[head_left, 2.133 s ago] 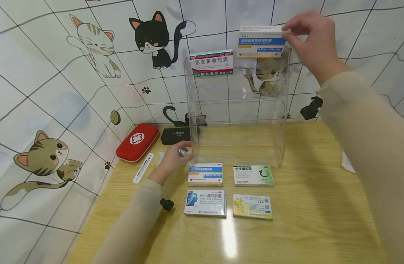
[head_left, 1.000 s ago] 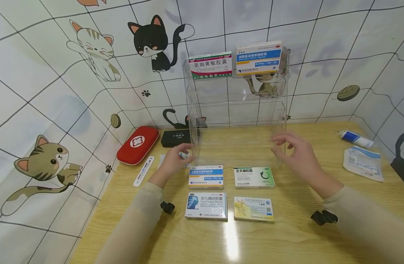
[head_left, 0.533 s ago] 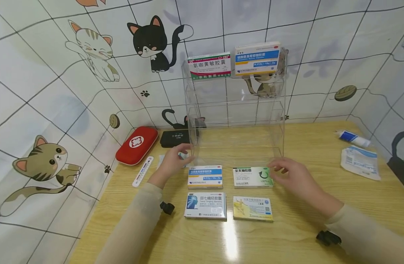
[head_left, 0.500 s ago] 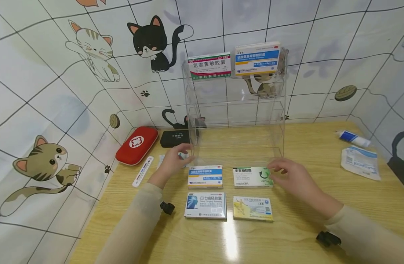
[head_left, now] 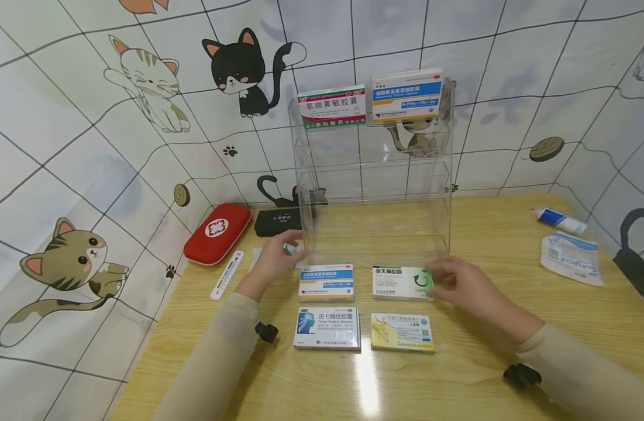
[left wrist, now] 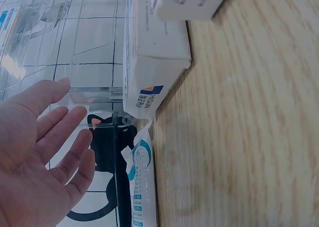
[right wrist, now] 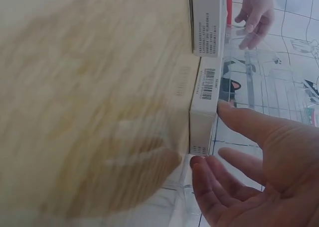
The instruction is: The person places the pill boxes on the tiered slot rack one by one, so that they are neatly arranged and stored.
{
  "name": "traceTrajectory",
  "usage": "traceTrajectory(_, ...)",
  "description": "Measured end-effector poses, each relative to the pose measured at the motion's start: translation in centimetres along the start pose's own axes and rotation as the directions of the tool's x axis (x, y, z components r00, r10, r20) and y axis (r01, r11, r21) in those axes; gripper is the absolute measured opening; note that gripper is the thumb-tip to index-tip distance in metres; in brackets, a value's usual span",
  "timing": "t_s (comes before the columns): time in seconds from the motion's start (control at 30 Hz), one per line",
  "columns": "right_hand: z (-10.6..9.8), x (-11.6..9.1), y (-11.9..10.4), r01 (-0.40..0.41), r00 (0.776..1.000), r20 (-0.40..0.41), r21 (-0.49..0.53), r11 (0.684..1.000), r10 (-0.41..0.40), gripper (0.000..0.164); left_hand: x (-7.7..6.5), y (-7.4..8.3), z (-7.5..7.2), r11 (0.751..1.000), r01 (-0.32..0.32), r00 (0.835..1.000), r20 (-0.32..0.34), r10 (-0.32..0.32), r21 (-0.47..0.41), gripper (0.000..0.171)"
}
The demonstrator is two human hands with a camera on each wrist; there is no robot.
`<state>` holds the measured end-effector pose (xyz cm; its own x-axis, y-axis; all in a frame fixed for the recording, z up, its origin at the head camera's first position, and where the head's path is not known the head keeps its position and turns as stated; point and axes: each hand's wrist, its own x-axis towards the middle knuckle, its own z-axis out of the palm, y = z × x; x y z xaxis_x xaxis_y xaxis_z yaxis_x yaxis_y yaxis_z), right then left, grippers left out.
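Note:
My right hand [head_left: 461, 285] is at the right end of a white-and-green medicine box [head_left: 400, 282], pinching it between thumb and fingers; the box lies flat on the table. In the right wrist view the thumb is on the box's face and the fingertips are by its end. My left hand [head_left: 274, 259] is beside the lower left edge of a clear tiered acrylic rack [head_left: 374, 193], fingers loosely bent with nothing in them. Whether it touches the rack, I cannot tell. On the rack's top tier stand a red-and-green medicine box [head_left: 332, 106] and a blue-and-white medicine box [head_left: 407, 95].
Flat on the table lie another blue-and-white box [head_left: 327, 283], a box with a blue head picture [head_left: 327, 328] and a yellow-and-white box [head_left: 402, 332]. A red case [head_left: 217, 234], black box [head_left: 277, 222] and white strip [head_left: 227, 275] are left; a tube [head_left: 561, 220] and pouch [head_left: 571, 258] right.
My right hand has let go of the blue-and-white box on the top tier, come down and taken hold of the white-and-green box. My left hand has stayed by the rack.

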<state>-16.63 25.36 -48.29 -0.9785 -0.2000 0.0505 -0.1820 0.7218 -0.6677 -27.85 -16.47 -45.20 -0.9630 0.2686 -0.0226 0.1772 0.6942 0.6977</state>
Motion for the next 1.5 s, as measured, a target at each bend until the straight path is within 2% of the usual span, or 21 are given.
traceTrajectory(0.13, -0.1, -0.1, 0.0, -0.011, 0.999, 0.036, 0.0, 1.0, 0.011, 0.064, 0.0, 0.2, 0.0, 1.0, 0.015, 1.0, 0.001, -0.015, -0.003, 0.048)
traceTrajectory(0.23, -0.1, -0.2, -0.2, -0.017, 0.999, 0.029, 0.001, 1.0, 0.017, 0.065, -0.1, 0.2, 0.0, 1.0, 0.017, 1.0, -0.001, -0.017, -0.003, 0.048)
traceTrajectory(0.4, -0.3, -0.8, -0.4, -0.035, 0.997, -0.065, 0.051, 0.998, 0.038, 0.044, -0.2, 0.2, 0.0, 1.0, 0.021, 1.0, 0.005, -0.021, -0.003, 0.048)
traceTrajectory(0.5, -0.6, -0.9, -0.7, 0.0, 0.991, -0.137, 0.054, 0.999, 0.007, 0.027, -0.2, 0.2, -0.1, 1.0, 0.026, 1.0, 0.005, -0.026, -0.006, 0.048)
traceTrajectory(0.6, -1.1, -0.7, -1.3, 0.092, 0.971, -0.223, 0.0, 0.996, -0.09, 0.02, -0.1, 0.1, -0.1, 1.0, 0.027, 1.0, 0.003, -0.027, -0.001, 0.047)
traceTrajectory(0.67, -1.7, -0.3, -2.0, 0.165, 0.945, -0.279, -0.046, 0.985, -0.171, 0.02, -0.1, 0.1, -0.1, 1.0, 0.024, 1.0, 0.0, -0.024, 0.001, 0.046)
traceTrajectory(0.77, -3.1, 0.7, -3.6, 0.226, 0.908, -0.343, -0.081, 0.971, -0.24, 0.022, -0.2, 0.1, -0.2, 1.0, 0.015, 1.0, 0.004, -0.015, -0.002, 0.046)
traceTrajectory(0.97, -6.8, 4.7, -8.1, 0.254, 0.882, -0.4, -0.038, 0.967, -0.247, 0.017, -0.1, 0.1, -0.1, 1.0, 0.001, 1.0, 0.0, -0.001, -0.009, 0.047)
traceTrajectory(1.17, -9.8, 10.5, -12.3, 0.317, 0.82, -0.497, -0.017, 0.948, -0.283, 0.017, 0.0, 0.0, 0.1, 1.0, -0.015, 1.0, -0.007, 0.015, -0.017, 0.047)
traceTrajectory(1.37, -11.2, 15.7, -15.3, 0.349, 0.761, -0.577, -0.019, 0.937, -0.296, 0.019, 0.1, -0.1, 0.0, 1.0, -0.011, 1.0, -0.005, 0.011, -0.016, 0.047)
traceTrajectory(1.43, -11.2, 17.1, -15.8, 0.351, 0.754, -0.585, -0.026, 0.936, -0.299, 0.019, 0.1, -0.1, 0.0, 1.0, -0.003, 1.0, -0.005, 0.003, -0.018, 0.047)
traceTrajectory(1.5, -10.9, 18.2, -16.2, 0.343, 0.758, -0.581, -0.032, 0.939, -0.296, 0.019, 0.2, -0.1, -0.1, 1.0, -0.003, 1.0, -0.005, 0.003, -0.021, 0.047)
